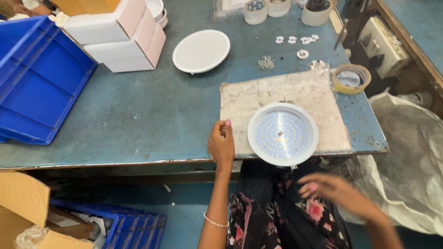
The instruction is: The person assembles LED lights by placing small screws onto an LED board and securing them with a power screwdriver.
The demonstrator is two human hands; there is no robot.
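Note:
A round white lamp housing (pixel 282 134) with a disc of many small yellow light points lies face up on a worn pale board (pixel 258 99) at the table's front edge. My left hand (pixel 221 144) rests on the table just left of the lamp, fingers curled, pinching something small and dark that I cannot make out. My right hand (pixel 325 188) is blurred, below the table edge over my lap, fingers apart and holding nothing.
A white round cover (pixel 201 50) lies further back. White boxes (pixel 121 37) and a blue bin (pixel 39 78) stand at the left. Screws (pixel 266 62), white clips (pixel 295 40), a tape roll (pixel 350 78) and cups (pixel 255 11) sit at the back right. Cardboard box (pixel 23 203) on the floor.

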